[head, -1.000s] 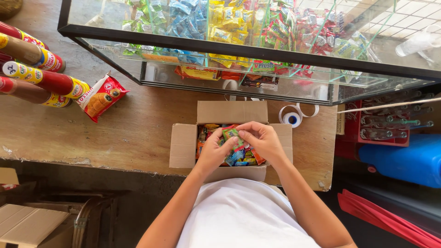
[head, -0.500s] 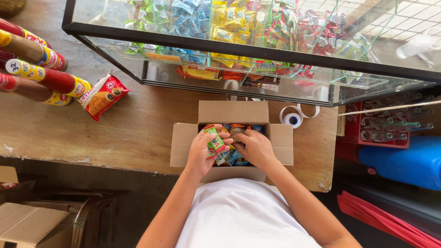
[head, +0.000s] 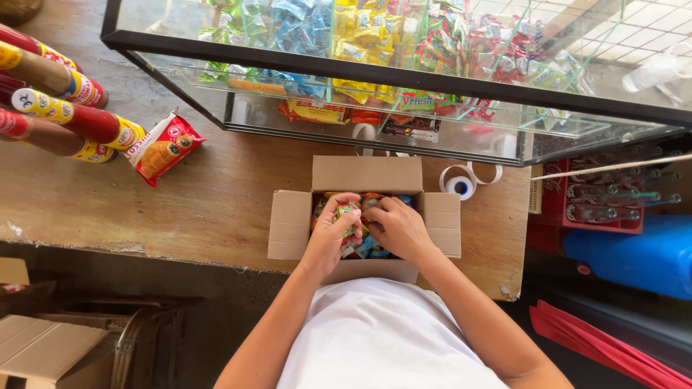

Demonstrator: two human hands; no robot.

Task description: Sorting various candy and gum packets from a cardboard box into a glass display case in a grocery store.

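An open cardboard box is set on the wooden tabletop, its four flaps folded outward, just in front of a glass display case stocked with bright sweets. Both hands are sunk into the box among small, colourful packets. The left hand is closed around a green-and-red packet, which is held at the top of the pile. The right hand is curled, palm down, over the packets beside it; whether anything is gripped under it cannot be told. The two hands are nearly touching at the fingertips. To the right of the box, a roll of white tape is seen on the tabletop, with a loose strip curling from it. Well to the left, a red snack bag is laid near several cans lying on their sides. A red bottle crate and a blue container are placed beyond the tabletop's right edge.
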